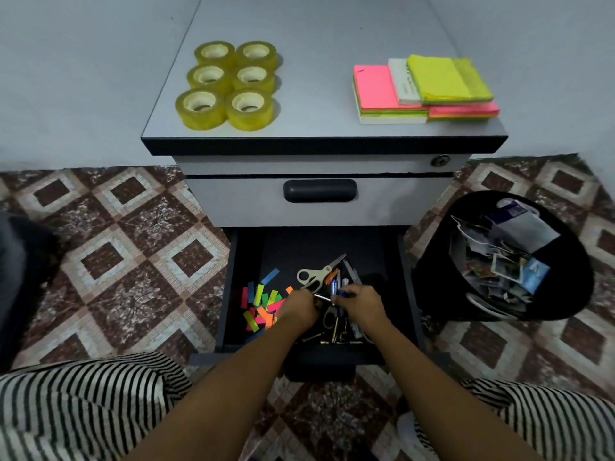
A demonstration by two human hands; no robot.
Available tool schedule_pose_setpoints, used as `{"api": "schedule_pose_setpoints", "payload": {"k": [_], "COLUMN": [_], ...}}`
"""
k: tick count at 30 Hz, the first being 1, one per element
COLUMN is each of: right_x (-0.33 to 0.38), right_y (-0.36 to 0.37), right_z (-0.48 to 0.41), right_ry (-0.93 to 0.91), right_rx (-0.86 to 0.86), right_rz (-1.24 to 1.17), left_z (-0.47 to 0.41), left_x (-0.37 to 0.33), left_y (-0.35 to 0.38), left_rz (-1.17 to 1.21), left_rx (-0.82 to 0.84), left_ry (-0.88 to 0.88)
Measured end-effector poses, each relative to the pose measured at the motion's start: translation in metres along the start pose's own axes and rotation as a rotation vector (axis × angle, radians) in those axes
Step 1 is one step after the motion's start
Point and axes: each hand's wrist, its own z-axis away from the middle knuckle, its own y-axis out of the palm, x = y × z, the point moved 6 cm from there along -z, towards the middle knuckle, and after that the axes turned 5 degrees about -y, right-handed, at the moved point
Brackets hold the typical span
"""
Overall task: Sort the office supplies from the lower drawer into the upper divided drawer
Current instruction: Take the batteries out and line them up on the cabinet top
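Since the slim blue and silver pens [334, 286] seem light but slippery, the left hand [299, 309] and right hand [361, 306] are both pinching them near mid-barrel.

Lower drawer [316, 241] rear free; scissors [316, 276], flags [263, 302] crowd front; upper drawer [233, 201] closed

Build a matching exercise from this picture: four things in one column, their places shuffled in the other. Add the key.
Things
1. tape rolls
2. sticky note pads
3. scissors
4. waste bin

Places
A. on the floor, right of the cabinet
B. left side of the cabinet top
C. in the open lower drawer
D. right side of the cabinet top

Pairs: 1-B, 2-D, 3-C, 4-A
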Motion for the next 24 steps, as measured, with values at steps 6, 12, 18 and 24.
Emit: {"api": "schedule_pose_setpoints", "payload": {"k": [6, 12, 18, 24], "right_x": [0.003, 0.046, 0.112, 0.200], "right_y": [-0.001, -0.019, -0.057, -0.116], "right_z": [0.000, 0.017, 0.048, 0.078], "right_ry": [0.052, -0.008, -0.121, -0.245], "right_rx": [0.037, 0.101, 0.119, 0.133], "right_rz": [-0.079, -0.110, -0.107, -0.025], "left_z": [0.007, 0.040, 0.079, 0.127], "left_x": [0.002, -0.004, -0.031, -0.079], "left_y": [-0.022, -0.069, -0.131, -0.208], "left_rz": [0.186, 0.660, 0.785, 0.848], "left_rx": [0.022, 0.100, 0.057, 0.029], "left_ry": [0.006, -0.003, 0.067, 0.237]}}
